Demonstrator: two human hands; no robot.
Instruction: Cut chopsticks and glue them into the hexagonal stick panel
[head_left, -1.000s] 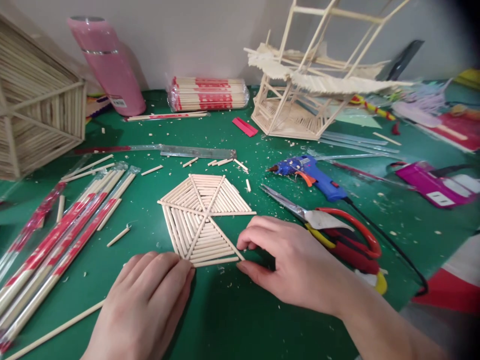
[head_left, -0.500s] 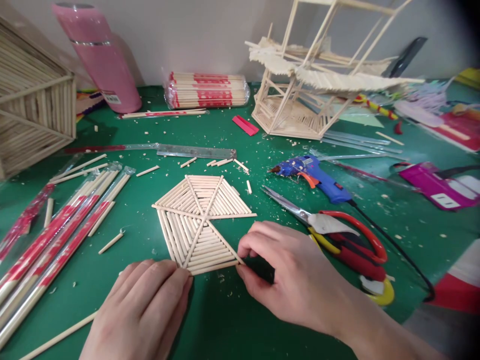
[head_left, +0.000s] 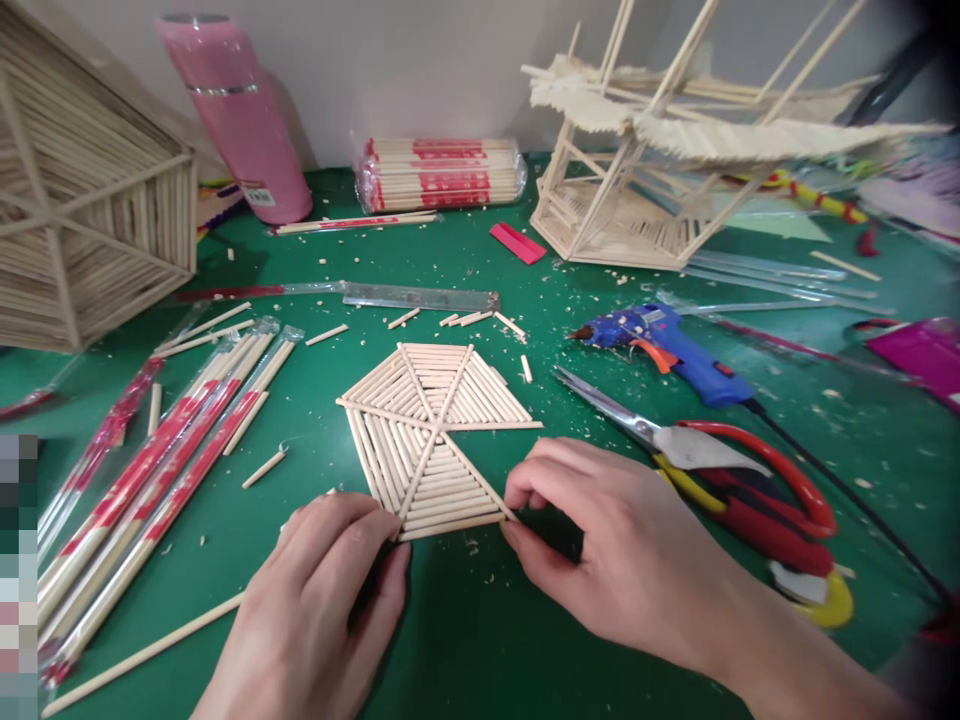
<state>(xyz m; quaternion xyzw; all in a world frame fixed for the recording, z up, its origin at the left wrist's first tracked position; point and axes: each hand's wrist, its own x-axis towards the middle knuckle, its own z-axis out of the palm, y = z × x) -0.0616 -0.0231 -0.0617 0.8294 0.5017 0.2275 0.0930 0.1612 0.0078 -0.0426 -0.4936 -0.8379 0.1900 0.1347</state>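
A flat hexagonal panel of wooden sticks lies on the green table, its right-hand wedge open and the other wedges filled with rows of sticks. My right hand pinches the panel's lower right corner between thumb and index finger. At the lower left corner, the fingertips of my left hand close around the edge of the same panel. Right of the panel lie scissors with red and yellow handles and a blue glue gun.
Wrapped chopsticks lie at left, near a larger stick panel. A pink bottle, a chopstick pack and a stick-built pavilion model stand at the back. Short stick pieces and crumbs are scattered around.
The whole view has shifted, so things appear farther right. My left thumb has come away from the fingers and shows more below the panel's corner. My right hand keeps its pinch.
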